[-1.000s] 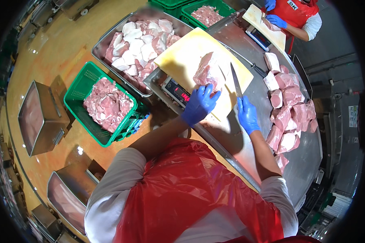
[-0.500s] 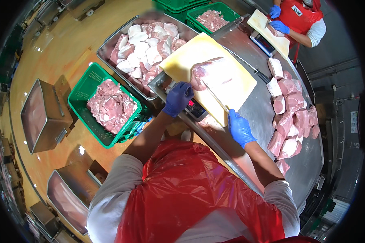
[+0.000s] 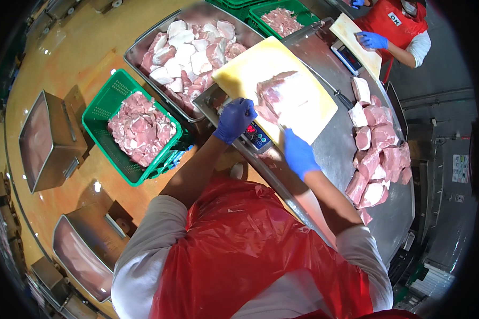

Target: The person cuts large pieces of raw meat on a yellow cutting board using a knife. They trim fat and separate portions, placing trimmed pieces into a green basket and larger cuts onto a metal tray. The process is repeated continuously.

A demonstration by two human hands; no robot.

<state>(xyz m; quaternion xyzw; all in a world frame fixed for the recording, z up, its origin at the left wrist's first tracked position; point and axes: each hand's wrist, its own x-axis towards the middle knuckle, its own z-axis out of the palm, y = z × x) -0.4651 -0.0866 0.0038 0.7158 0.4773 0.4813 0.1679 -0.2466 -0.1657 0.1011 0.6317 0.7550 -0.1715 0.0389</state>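
Observation:
A large piece of raw meat (image 3: 282, 90) lies on the yellow-white cutting board (image 3: 234, 69). My left hand (image 3: 236, 121), in a blue glove, is closed in a fist beside the board's near left edge, close to a pinkish flap at the meat's near end. What its fingers hold, if anything, is hidden. My right hand (image 3: 302, 155), also gloved in blue, grips a knife (image 3: 282, 125) whose blade points toward that flap. Glare and motion make most of the blade hard to see. A scale (image 3: 256, 138) with a lit red display sits below the board, between my hands.
A steel tub (image 3: 143, 45) of meat chunks stands beyond the board; a green basket (image 3: 94, 114) of trimmings is left. Meat blocks (image 3: 380, 143) are piled on the steel table (image 3: 330, 175), near a sharpening rod (image 3: 324, 80). A co-worker (image 3: 391, 26) stands at another board.
My right hand has moved left and closer to the meat with the knife. The near end of the meat now shows a flap hanging toward me. My left hand stays closed, slightly shifted.

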